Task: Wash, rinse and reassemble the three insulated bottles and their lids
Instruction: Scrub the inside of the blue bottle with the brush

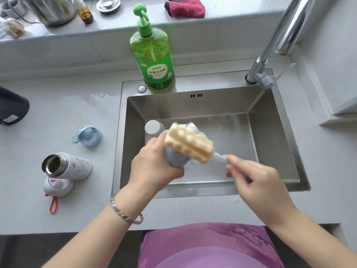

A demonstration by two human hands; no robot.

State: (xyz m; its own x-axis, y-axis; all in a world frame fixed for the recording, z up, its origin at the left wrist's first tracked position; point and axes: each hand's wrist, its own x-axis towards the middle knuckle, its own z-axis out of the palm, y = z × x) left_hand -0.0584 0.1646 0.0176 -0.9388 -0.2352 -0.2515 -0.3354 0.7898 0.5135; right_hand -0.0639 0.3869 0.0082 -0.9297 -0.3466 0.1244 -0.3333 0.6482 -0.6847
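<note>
Left hand (154, 163): your fingers wrap the pale blue bottle (176, 161), held over the sink (270, 132).
Right hand (257, 176): you pinch the sponge brush (190, 145) by its handle, with the yellow head against the bottle.
Sink: white-topped bottle (153, 127) behind your left hand.
Left counter: open white bottle (71, 167) with white lid (58, 185) just beside it; blue lid (88, 135) apart.

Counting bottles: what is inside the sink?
One white bottle, left side of the sink. The left hand, gripping a blue bottle, covers its lower part; the sponge brush hides some floor.
</note>
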